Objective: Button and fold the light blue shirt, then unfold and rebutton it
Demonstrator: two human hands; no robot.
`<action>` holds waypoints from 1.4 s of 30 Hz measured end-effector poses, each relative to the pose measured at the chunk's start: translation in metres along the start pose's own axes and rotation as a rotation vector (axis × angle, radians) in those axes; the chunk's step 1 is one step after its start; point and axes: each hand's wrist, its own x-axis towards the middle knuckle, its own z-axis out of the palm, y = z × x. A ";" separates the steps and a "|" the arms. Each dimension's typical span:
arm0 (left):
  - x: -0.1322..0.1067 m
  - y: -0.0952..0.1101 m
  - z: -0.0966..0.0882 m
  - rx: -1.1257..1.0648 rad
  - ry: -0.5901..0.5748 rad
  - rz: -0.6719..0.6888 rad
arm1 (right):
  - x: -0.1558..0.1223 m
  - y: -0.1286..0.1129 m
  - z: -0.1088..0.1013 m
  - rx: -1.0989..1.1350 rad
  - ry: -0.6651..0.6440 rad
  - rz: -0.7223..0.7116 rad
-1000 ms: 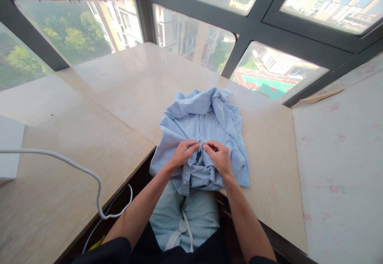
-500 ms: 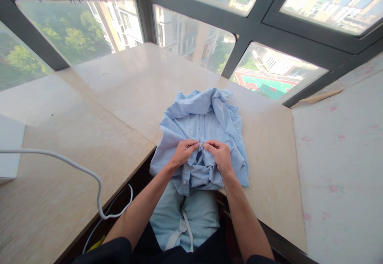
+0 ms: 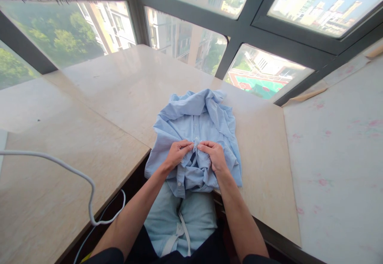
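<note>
A crumpled light blue button shirt [image 3: 194, 124] lies on a beige stone counter [image 3: 134, 88], its lower part hanging over the near edge. My left hand [image 3: 176, 155] and my right hand [image 3: 212, 154] meet at the shirt's front placket. Both pinch the fabric close together around a small button. Fingers of each hand are curled tight on the cloth.
A white cable [image 3: 60, 168] runs across the left counter and loops off its edge. A pale floral-patterned surface [image 3: 338, 148] lies to the right. Dark-framed windows [image 3: 236, 36] stand behind the counter. My lap in light blue cloth with a white drawstring [image 3: 182, 228] shows below.
The view has shifted slightly, moving everything left and down in the picture. Both hands stay pinched on the shirt's placket with only tiny finger movement.
</note>
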 end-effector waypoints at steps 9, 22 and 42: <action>-0.005 0.000 -0.007 -0.286 0.151 -0.176 | 0.016 0.007 -0.016 -0.010 0.106 -0.005; -0.005 0.002 -0.010 -0.180 0.238 -0.231 | 0.005 0.016 -0.058 -0.125 0.045 -0.130; 0.020 0.006 0.016 1.032 0.121 0.005 | 0.000 0.010 -0.037 -0.800 0.112 -0.428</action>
